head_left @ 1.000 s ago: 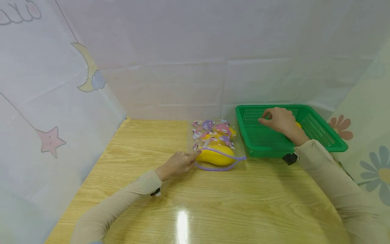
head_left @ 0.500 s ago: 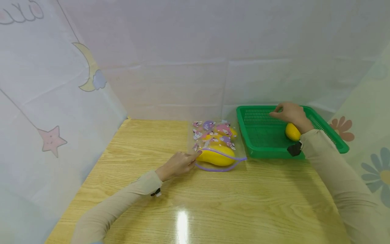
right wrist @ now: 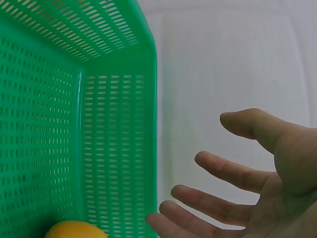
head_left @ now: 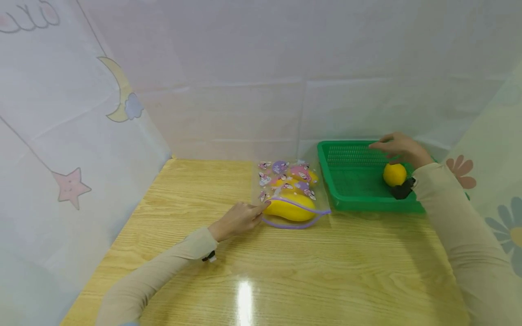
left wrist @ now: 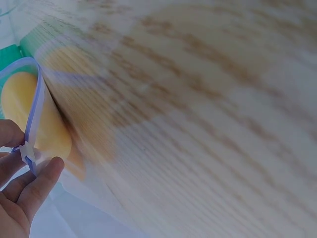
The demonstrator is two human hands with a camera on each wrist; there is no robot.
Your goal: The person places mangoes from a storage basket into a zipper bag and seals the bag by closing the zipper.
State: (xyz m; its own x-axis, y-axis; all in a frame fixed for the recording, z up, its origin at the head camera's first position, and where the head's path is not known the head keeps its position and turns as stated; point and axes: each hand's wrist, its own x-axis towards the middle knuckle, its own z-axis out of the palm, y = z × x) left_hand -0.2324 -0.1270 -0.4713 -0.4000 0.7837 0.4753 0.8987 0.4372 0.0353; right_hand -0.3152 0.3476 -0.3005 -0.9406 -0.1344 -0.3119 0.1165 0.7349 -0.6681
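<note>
1. Here, in the head view, a person's left hand (head_left: pixel 236 220) pinches the left corner of a printed bag's (head_left: pixel 291 227) parted mouth on a wooden table (head_left: pixel 310 271). A long fruit (head_left: pixel 291 209), yellow, lies just inside the mouth, other yellow shapes (head_left: pixel 313 177) behind the print. To the right, the right hand (head_left: pixel 401 149), fingers extended, hovers over a green basket (head_left: pixel 375 204), where a round fruit (head_left: pixel 394 174) lies near the right side.

2. Left wrist view: thumb and fingers grip the purple rim at its white slider (left wrist: pixel 27 151), the long fruit showing within.

3. Right wrist view: the right hand's fingers spread loosely beside the basket's edge; the round fruit is partly visible below.
</note>
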